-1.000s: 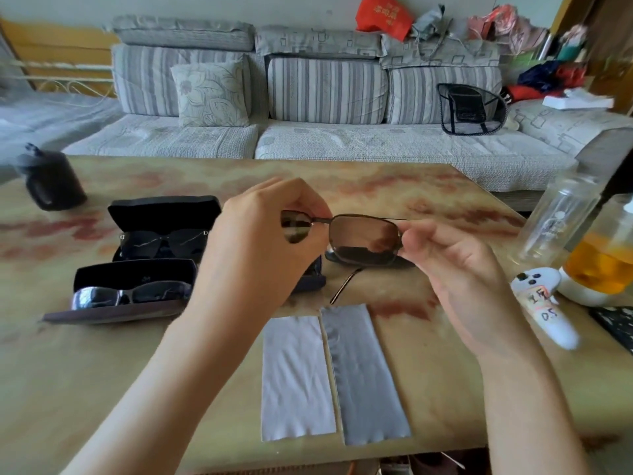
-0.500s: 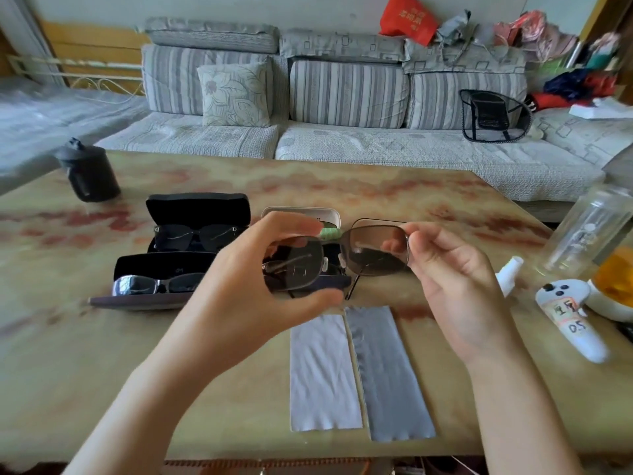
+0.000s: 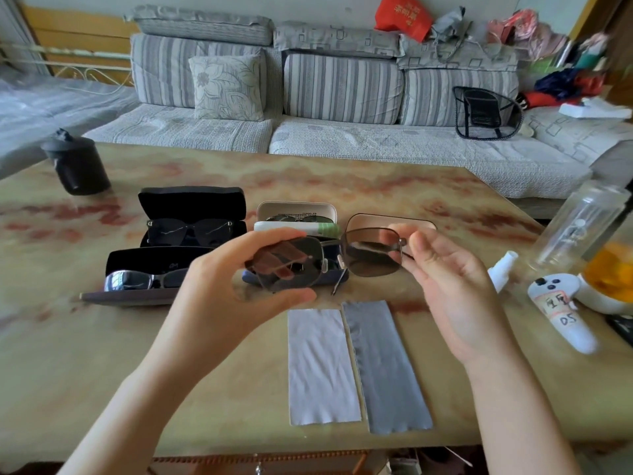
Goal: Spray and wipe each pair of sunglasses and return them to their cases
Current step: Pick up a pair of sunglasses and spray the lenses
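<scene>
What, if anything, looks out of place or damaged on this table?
Nothing looks spilled or broken. The only oddity is that the sunglasses, held between the left hand and right hand, have one temple hanging down unfolded.

I get soft, even daylight, bright throughout, with only faint shadows on the glossy worktop (image 3: 102,354) and a pale, washed-out patch at the far left. The wide lens bends the edges, so the bottle (image 3: 582,228) at right leans sideways, and detail near the right edge looks slightly smeared.
</scene>
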`<state>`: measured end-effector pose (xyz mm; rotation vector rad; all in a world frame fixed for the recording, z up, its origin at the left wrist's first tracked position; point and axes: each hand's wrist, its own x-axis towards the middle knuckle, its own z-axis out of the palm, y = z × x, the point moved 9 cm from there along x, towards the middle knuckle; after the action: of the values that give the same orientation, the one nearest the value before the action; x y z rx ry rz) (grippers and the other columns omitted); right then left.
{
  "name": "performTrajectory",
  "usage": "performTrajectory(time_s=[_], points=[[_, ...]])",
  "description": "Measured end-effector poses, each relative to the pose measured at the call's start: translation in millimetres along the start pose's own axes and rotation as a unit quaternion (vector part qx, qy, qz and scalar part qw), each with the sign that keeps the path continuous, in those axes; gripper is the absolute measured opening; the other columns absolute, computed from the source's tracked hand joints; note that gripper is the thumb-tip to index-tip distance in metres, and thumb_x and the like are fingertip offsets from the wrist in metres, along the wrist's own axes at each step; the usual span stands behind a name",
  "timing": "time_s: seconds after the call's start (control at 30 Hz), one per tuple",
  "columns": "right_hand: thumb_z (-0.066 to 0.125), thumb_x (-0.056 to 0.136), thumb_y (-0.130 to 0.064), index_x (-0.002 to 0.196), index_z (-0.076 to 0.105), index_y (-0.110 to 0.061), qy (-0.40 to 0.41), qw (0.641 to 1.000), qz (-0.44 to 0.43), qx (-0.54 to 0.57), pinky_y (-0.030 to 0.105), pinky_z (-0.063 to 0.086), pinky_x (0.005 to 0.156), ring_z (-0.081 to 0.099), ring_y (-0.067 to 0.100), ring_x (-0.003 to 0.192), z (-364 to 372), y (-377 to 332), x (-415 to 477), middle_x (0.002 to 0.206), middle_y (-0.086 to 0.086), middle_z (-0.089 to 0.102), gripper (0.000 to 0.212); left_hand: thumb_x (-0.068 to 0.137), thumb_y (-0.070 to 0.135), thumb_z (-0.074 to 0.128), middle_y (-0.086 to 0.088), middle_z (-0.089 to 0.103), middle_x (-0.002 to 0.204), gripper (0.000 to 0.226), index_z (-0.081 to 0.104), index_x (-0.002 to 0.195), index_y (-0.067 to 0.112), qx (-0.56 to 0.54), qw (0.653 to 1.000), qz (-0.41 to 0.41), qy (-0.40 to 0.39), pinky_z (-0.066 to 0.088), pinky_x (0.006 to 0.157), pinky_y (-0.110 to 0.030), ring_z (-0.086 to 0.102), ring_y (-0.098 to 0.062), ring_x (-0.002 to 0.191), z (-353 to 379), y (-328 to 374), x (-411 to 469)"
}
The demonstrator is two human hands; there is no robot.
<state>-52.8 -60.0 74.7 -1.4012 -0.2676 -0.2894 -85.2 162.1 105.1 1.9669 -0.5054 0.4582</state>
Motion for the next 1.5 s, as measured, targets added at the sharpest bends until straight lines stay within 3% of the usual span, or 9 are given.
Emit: performTrajectory(time_s=[0.2, 0.3, 0.4, 0.57, 0.83, 1.0, 1.13, 1.27, 1.5], points=[[0.059, 0.094, -0.013, 0.092, 0.069, -0.017, 0.203, 0.952, -0.024, -0.228, 0.019, 0.047, 0.079, 0.062, -0.004, 0.08, -81, -5, -14, 0.088, -0.008, 0.071, 0.011, 0.06, 0.036, 0.078, 0.016, 0.07, 0.098, 0.056, 0.067, 0.113, 0.026, 0.025, 0.999, 0.03, -0.014, 0.041, 0.077, -0.002, 0.064, 0.004, 0.092, 10, 0, 1], [0.064, 0.089, -0.012, 0.089, 0.068, -0.021, 0.277, 0.916, -0.017, -0.291, 0.024, 0.044, 0.076, 0.058, 0.002, 0.076, -113, 0, -23, 0.085, -0.008, 0.067, 0.01, 0.062, 0.042, 0.075, 0.017, 0.068, 0.096, 0.057, 0.066, 0.116, 0.026, 0.027, 0.998, 0.046, -0.034, 0.043, 0.079, -0.006, 0.065, -0.002, 0.091, 21, 2, 1], [0.069, 0.085, -0.01, 0.107, 0.062, -0.01, 0.361, 0.876, -0.029, -0.32, 0.016, 0.04, 0.078, 0.054, 0.008, 0.084, -144, 2, -30, 0.107, 0.001, 0.061, 0.023, 0.062, 0.044, 0.075, 0.017, 0.066, 0.102, 0.057, 0.065, 0.116, 0.031, 0.018, 0.998, 0.048, -0.044, 0.048, 0.08, -0.011, 0.066, -0.006, 0.092, 32, 0, 2], [0.073, 0.083, -0.011, 0.134, 0.039, 0.0, 0.348, 0.864, 0.028, -0.362, 0.031, 0.036, 0.099, 0.046, 0.026, 0.122, -174, 42, -15, 0.134, 0.013, 0.047, 0.063, 0.061, 0.043, 0.076, 0.017, 0.065, 0.102, 0.055, 0.065, 0.113, 0.034, 0.024, 0.997, 0.054, -0.045, 0.045, 0.081, -0.008, 0.064, -0.004, 0.091, 43, 0, 1], [0.069, 0.085, -0.01, 0.117, 0.046, 0.001, 0.387, 0.869, 0.06, -0.301, 0.029, 0.038, 0.08, 0.056, 0.033, 0.106, -197, 79, -6, 0.108, 0.013, 0.057, 0.041, 0.061, 0.043, 0.077, 0.018, 0.066, 0.101, 0.055, 0.065, 0.114, 0.034, 0.036, 0.998, 0.049, -0.034, 0.046, 0.08, -0.008, 0.065, -0.005, 0.091, 36, -5, 1], [0.064, 0.09, -0.01, 0.112, 0.056, -0.003, 0.331, 0.919, 0.048, -0.209, 0.007, 0.044, 0.068, 0.062, 0.015, 0.086, -172, 69, 3, 0.107, 0.012, 0.065, 0.024, 0.062, 0.043, 0.077, 0.018, 0.065, 0.101, 0.055, 0.066, 0.114, 0.033, 0.043, 0.998, 0.043, -0.03, 0.044, 0.076, -0.006, 0.064, -0.002, 0.09, 31, -6, 1], [0.045, 0.098, -0.011, 0.101, 0.059, -0.007, 0.201, 0.976, 0.084, 0.005, 0.028, 0.049, 0.073, 0.059, 0.015, 0.069, -113, 52, 15, 0.088, 0.007, 0.064, 0.015, 0.061, 0.033, 0.078, 0.026, 0.061, 0.091, 0.055, 0.068, 0.113, 0.021, 0.039, 0.998, 0.042, -0.015, 0.035, 0.064, 0.003, 0.052, 0.017, 0.061, 23, -3, 1], [0.042, 0.094, -0.025, 0.105, 0.059, -0.012, 0.077, 0.974, 0.164, 0.136, 0.022, 0.033, 0.044, 0.039, 0.011, 0.047, -54, 45, 4, 0.068, 0.001, 0.051, 0.024, 0.06, 0.029, 0.078, 0.035, 0.058, 0.089, 0.055, 0.067, 0.113, 0.021, 0.034, 0.999, 0.04, -0.006, 0.035, 0.065, 0.004, 0.05, 0.019, 0.06, 17, 0, -1], [0.041, 0.089, -0.035, 0.093, 0.049, -0.011, -0.031, 0.963, 0.17, 0.205, 0.018, 0.023, 0.036, 0.033, 0.008, 0.035, -5, 30, -16, 0.06, 0.002, 0.047, 0.025, 0.06, 0.032, 0.079, 0.019, 0.064, 0.097, 0.053, 0.067, 0.111, 0.028, 0.027, 0.999, 0.022, 0.008, 0.04, 0.074, -0.001, 0.063, 0.005, 0.087, 8, -9, -2]])
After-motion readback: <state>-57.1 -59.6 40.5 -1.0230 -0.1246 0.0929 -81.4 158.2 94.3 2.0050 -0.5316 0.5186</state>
